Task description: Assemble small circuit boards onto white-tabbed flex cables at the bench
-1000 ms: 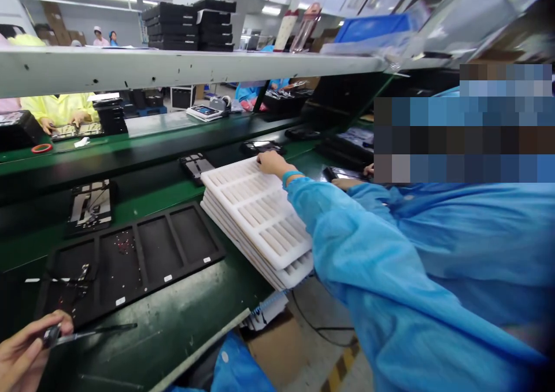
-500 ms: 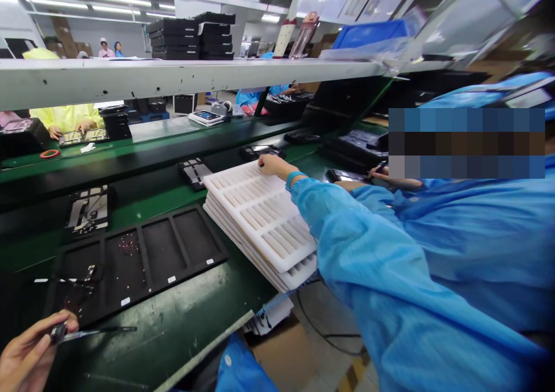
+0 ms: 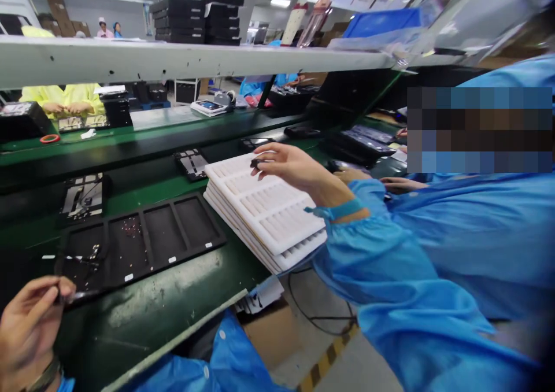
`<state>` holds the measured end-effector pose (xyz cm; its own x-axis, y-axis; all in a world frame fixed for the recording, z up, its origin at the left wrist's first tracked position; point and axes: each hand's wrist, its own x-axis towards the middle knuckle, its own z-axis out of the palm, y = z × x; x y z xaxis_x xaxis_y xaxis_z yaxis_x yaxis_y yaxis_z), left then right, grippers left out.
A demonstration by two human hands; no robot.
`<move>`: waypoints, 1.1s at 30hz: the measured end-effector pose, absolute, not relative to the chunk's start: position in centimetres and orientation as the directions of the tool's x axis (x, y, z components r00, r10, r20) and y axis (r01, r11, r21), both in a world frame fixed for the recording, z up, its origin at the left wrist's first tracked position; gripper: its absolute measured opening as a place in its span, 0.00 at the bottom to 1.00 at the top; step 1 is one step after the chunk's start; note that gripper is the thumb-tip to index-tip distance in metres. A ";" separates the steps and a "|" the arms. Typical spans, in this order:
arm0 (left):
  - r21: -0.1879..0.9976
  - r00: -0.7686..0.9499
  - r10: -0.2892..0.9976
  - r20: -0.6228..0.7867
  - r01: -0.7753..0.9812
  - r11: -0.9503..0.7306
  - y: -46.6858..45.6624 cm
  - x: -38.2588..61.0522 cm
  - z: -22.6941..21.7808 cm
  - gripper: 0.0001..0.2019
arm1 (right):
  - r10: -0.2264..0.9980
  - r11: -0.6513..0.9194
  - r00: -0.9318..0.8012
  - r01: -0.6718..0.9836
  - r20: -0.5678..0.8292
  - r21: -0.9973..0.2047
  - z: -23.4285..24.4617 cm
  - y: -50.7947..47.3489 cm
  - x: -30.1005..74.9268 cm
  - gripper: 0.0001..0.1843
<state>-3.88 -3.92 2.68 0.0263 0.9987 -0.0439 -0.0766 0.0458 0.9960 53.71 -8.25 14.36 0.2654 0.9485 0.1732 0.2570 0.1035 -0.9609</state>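
My right hand (image 3: pixel 289 166) hovers over the far end of a stack of white slotted trays (image 3: pixel 264 213), pinching a small dark part (image 3: pixel 256 163) between thumb and fingers. My left hand (image 3: pixel 30 317) is at the lower left, fingers closed on a thin black tweezer-like tool (image 3: pixel 80 295) whose tip lies over the near edge of a black compartment tray (image 3: pixel 143 241). That tray holds tiny reddish parts (image 3: pixel 127 226) in one compartment. Both my sleeves are blue.
A green bench (image 3: pixel 165 299) carries black fixtures (image 3: pixel 84 195) (image 3: pixel 191 163) on a dark conveyor strip. A co-worker in blue (image 3: pixel 477 218) sits close on the right, hands at dark devices (image 3: pixel 368 140). A white shelf (image 3: pixel 173 59) overhead bears stacked black trays (image 3: pixel 195 19). A person in yellow (image 3: pixel 65 100) works across.
My right hand has lifted off the far end of the white trays and drawn back toward me with a small dark part. My left hand has risen slightly with the tool.
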 end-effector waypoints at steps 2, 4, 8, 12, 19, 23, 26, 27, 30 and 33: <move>0.977 -0.029 0.999 0.026 -0.209 -0.032 -4.1 -1.7 5.1 0.15 | 0.989 0.092 0.105 0.139 0.107 -0.986 13.3 -9.8 47.7 0.26; 0.961 0.011 0.998 0.061 -0.271 -0.055 -3.9 0.3 6.5 0.22 | 0.999 0.019 -0.026 -0.028 0.019 -0.999 11.4 -10.5 41.9 0.23; 0.949 0.066 0.993 0.097 -0.306 -0.072 -2.5 3.3 6.1 0.20 | 0.973 -0.182 -0.197 -0.338 -0.119 -0.923 6.1 -9.6 32.3 0.20; 0.944 0.069 0.992 0.105 -0.320 -0.078 -0.9 4.3 4.1 0.18 | 0.964 -0.228 -0.219 -0.386 -0.152 -0.894 2.0 -7.2 27.0 0.20; 0.922 0.069 0.996 0.051 -0.387 -0.020 0.2 3.8 1.5 0.19 | 0.961 -0.065 -0.273 -0.068 -0.044 -0.996 0.4 -3.4 26.5 0.19; 0.935 0.063 0.997 0.051 -0.354 -0.025 -0.1 4.4 0.9 0.19 | 0.943 -0.026 -0.332 -0.019 -0.018 -0.999 -0.5 -2.4 26.7 0.15; 0.975 0.044 0.995 0.090 -0.206 -0.079 -0.6 5.3 0.5 0.11 | 0.930 0.012 -0.367 -0.010 0.015 -1.000 -1.0 -2.6 26.8 0.14; 0.985 0.049 0.993 0.110 -0.141 -0.102 -0.8 5.5 0.4 0.07 | 0.924 0.013 -0.383 -0.009 0.015 -1.000 -1.1 -2.8 26.9 0.14; 0.988 0.102 0.983 0.155 -0.011 -0.155 -1.1 6.0 0.1 0.03 | 0.912 0.010 -0.410 0.005 0.007 -1.000 -1.3 -3.2 27.3 0.16; 0.985 0.139 0.976 0.170 0.015 -0.173 -1.3 6.2 -0.1 0.04 | 0.913 0.009 -0.408 0.035 -0.006 -0.999 -1.6 -3.2 27.6 0.18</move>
<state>6.19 -1.29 -0.07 0.1390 0.9756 0.1697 0.0155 -0.1735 0.9847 27.64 -3.19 -1.62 -0.4084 0.9128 -0.0058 0.0345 0.0091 -0.9994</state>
